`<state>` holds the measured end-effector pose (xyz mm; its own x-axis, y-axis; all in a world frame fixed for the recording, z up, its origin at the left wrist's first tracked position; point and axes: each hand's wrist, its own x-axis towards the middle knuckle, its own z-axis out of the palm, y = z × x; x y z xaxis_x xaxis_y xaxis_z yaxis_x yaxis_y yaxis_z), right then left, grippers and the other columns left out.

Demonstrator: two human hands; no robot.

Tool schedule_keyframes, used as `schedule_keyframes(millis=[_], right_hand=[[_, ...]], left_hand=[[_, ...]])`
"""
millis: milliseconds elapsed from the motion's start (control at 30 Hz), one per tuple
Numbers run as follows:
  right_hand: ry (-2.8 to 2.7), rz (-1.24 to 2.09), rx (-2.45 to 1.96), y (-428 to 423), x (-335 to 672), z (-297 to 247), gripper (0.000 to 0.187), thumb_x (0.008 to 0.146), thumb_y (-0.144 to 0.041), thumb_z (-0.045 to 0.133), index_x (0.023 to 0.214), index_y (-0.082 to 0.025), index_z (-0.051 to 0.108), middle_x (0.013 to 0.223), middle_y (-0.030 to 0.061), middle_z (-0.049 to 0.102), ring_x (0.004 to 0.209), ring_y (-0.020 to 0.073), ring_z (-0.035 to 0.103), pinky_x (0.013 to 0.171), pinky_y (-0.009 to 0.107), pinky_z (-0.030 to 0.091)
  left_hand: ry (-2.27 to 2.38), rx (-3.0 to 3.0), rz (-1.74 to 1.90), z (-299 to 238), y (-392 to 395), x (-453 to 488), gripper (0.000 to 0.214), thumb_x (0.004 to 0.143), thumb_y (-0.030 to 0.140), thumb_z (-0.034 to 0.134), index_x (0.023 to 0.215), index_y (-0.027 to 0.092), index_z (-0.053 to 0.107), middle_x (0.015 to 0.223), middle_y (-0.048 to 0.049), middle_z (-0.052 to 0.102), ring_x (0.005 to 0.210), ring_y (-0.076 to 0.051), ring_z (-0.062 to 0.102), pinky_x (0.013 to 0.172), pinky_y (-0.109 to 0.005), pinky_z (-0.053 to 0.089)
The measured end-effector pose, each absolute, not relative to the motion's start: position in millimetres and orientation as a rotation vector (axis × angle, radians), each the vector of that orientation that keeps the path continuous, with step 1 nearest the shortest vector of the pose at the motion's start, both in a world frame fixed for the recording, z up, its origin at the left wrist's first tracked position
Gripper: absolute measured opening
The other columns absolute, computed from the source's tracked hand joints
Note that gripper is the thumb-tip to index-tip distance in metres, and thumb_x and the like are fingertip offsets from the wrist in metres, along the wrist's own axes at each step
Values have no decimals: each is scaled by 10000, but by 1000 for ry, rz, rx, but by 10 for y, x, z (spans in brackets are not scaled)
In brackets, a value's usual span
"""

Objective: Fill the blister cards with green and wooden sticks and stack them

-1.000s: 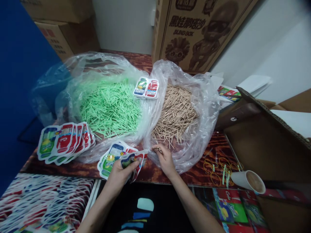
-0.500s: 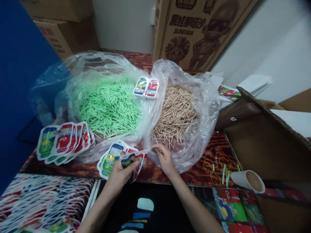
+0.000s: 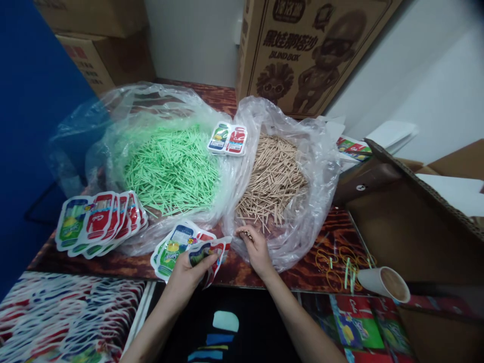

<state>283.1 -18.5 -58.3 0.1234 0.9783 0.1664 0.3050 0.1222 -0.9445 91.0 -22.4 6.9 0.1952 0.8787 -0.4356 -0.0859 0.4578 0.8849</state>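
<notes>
My left hand [image 3: 192,272] pinches a bent printed pouch [image 3: 214,254] in red and green, thumb on its face. Under and behind it on the table lie more flat pouches [image 3: 172,247] with a lemon print. My right hand [image 3: 257,249] is curled round a small bunch of brown sticks [image 3: 246,234], whose ends show at the fingers. Just beyond that hand, a clear plastic bag [image 3: 321,176] lies open around a heap of brown sticks [image 3: 274,181]. Left of it, another clear bag [image 3: 128,101] holds a heap of light green sticks [image 3: 174,169].
Filled-looking pouches [image 3: 100,219] fan out at the left. A paired pouch [image 3: 227,138] rests between the bags. At the right are rubber bands [image 3: 333,277], a tipped paper cup [image 3: 383,283] and an open carton [image 3: 408,227]. A printed box [image 3: 287,60] stands behind.
Both hands stay almost in place, still holding the pouch and the brown sticks. The pouch in my left hand has shifted very slightly, and the whole view has moved a little.
</notes>
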Motion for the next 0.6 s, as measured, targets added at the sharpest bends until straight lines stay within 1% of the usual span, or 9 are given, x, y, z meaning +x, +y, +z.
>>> schedule_keyframes(millis=[200,433,600], right_hand=[[-1377,837,-1386,-189,2835,-609,191,934,-295,468,884,-209,631,841,38,660,830,187,620,775,295,463],[-1374,842,-1387,-188,2830,-610,192,939,-295,459,890,-210,624,843,40,660,841,185,619,780,292,472],[-1370,826,-1382,-185,2826,-605,197,930,-302,464,880,-208,629,835,41,662,828,189,621,768,299,484]], left_hand=[[1182,854,837,61,-222,910,273,632,356,766,805,146,742,779,-54,741,746,-213,654,728,-296,501],[1170,867,858,32,-205,909,274,651,363,756,811,141,742,762,-55,738,737,-207,649,728,-292,497],[1176,876,841,31,-194,909,292,640,379,762,799,136,736,751,-59,735,723,-215,651,713,-301,502]])
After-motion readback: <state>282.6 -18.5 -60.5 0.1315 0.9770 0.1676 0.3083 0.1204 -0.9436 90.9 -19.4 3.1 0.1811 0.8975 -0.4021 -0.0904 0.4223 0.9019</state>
